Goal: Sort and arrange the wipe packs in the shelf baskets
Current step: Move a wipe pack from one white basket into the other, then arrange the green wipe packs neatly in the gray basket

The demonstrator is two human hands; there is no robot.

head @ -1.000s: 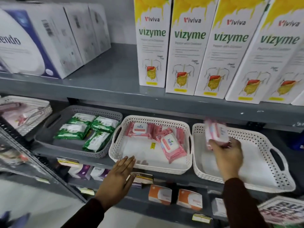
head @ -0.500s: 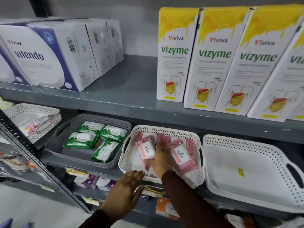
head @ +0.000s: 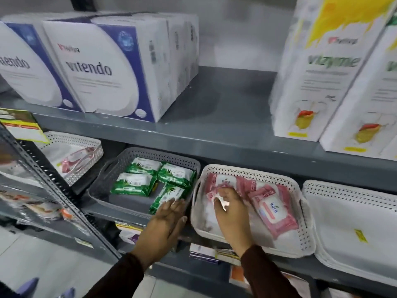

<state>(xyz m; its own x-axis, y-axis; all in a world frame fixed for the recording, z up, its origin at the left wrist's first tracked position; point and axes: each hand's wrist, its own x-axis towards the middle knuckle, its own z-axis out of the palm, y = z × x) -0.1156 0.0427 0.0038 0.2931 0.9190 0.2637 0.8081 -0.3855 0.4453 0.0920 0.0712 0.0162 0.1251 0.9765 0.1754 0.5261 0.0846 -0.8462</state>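
Your view takes in a grey shelf [head: 225,117] carrying white and blue boxes [head: 103,67] on the left and tall yellow-topped boxes [head: 322,78] on the right (both blurred). On the level below it, baskets stand side by side. The right white basket [head: 352,211] holds only a small yellow tag [head: 361,235]. Just left of it, the middle basket [head: 253,174] holds the pink packs [head: 274,208], some flat at the back and one lying slantwise at the right with its white label up. Left again is the grey basket [head: 111,183] with four green packs [head: 134,183], three flat and one tipped against the front wall. A further white basket [head: 94,147] sits at the far left, its contents unclear.

Your right hand [head: 233,214] is down inside the middle basket, fingers curled onto a pink pack at the left side, gripping it. Your left hand [head: 165,226] lies flat and slack, fingers straight, against the front rim of the grey basket, grasping nothing.
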